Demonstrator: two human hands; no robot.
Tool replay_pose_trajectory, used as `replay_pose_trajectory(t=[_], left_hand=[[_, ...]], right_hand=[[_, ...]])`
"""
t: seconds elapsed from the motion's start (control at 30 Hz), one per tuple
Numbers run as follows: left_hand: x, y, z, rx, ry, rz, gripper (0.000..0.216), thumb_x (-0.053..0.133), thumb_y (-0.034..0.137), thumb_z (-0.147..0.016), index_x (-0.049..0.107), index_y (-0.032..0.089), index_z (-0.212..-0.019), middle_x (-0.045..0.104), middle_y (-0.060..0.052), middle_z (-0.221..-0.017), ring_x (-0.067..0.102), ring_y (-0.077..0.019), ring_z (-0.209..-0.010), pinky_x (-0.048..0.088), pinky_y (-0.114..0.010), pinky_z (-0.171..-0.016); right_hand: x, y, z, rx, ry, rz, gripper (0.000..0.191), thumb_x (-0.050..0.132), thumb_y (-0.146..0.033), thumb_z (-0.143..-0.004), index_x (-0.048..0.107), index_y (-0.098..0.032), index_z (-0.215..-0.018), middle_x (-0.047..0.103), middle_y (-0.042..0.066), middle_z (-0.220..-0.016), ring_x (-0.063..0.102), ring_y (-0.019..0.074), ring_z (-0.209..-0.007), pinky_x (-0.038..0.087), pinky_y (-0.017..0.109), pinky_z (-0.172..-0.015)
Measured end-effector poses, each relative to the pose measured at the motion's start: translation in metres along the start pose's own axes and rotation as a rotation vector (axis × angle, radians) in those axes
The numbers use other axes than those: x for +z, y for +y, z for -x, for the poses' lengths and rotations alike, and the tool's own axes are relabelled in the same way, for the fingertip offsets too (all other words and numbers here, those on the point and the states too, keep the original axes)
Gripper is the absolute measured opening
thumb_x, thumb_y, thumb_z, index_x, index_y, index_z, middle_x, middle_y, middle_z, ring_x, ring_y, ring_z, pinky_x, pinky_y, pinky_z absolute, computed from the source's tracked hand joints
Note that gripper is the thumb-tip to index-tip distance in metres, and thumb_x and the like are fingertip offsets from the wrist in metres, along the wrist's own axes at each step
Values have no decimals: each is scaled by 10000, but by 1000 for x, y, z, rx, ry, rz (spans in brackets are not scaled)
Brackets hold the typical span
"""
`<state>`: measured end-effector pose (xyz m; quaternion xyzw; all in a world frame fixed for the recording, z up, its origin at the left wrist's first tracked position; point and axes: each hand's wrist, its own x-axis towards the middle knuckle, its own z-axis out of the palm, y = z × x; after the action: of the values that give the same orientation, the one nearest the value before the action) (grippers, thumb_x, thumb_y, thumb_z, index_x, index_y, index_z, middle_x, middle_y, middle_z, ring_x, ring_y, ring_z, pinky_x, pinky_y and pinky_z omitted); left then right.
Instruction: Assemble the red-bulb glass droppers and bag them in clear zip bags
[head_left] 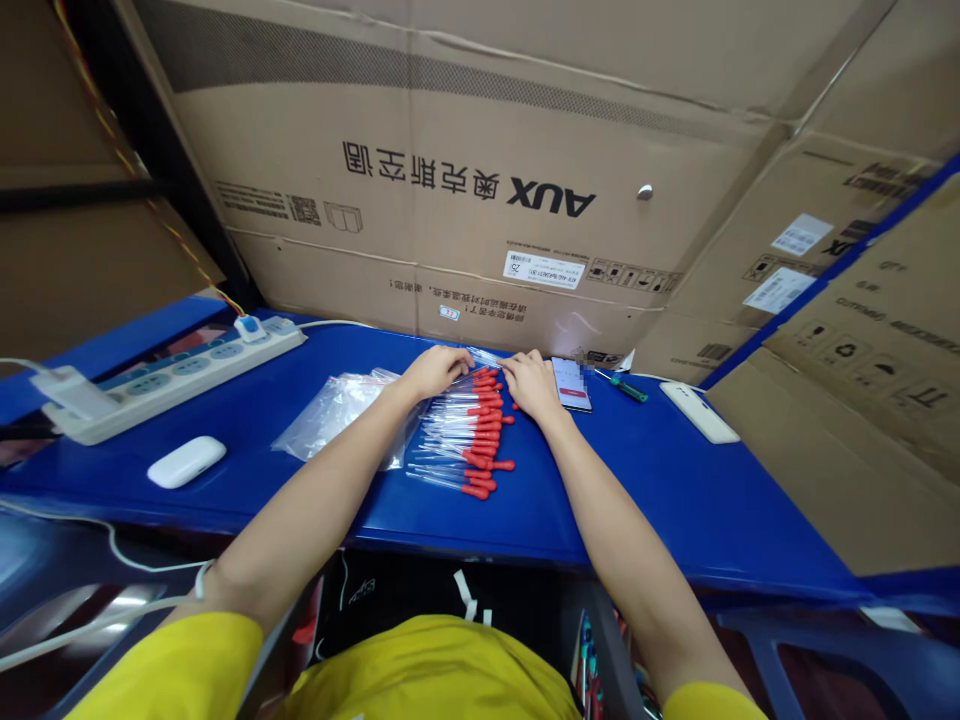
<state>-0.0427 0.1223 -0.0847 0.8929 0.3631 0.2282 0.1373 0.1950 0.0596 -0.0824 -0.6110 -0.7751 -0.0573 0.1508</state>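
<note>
A row of several droppers (457,430) with clear thin stems and red rubber bulbs lies on the blue table, stems to the left and bulbs to the right. My left hand (436,371) is at the far end of the row, fingers bent together; what is in them, if anything, is hidden. My right hand (532,384) is across from it, fingers closed at the right end of clear, slender pieces (484,356) that look like dropper stems. A red bulb shows beside its fingers. Under my left forearm lies a clear plastic bag (330,415).
A phone (571,384) and a green-handled screwdriver (628,388) lie right of my right hand. Further right is a white flat device (699,412). At left are a white earbud case (187,461) and a power strip (180,378). A large cardboard sheet (450,240) stands behind the table.
</note>
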Motion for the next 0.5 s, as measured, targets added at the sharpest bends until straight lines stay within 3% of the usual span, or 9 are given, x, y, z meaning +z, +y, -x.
replay_pose_trajectory(t=[0.3,0.5], left_hand=[[-6,12,2,-74,32,-144,312,529,233,-994,740,202,-1221,805,-68,-1199,738,-229,-1089,528,-303,-949],[-8,19,2,-212,-22,-245,264,593,224,-956,774,246,-1146,824,-33,-1128,744,-244,-1086,535,-286,-864]], right_hand=[[0,1,-1,41,-14,32,243,571,-315,-1068,780,-209,-1132,691,151,-1273,531,335,-1232,440,456,-970],[-3,-4,-1,67,9,59,192,593,-261,-1040,772,-193,-1024,707,150,-1237,542,319,-1205,430,435,-959]])
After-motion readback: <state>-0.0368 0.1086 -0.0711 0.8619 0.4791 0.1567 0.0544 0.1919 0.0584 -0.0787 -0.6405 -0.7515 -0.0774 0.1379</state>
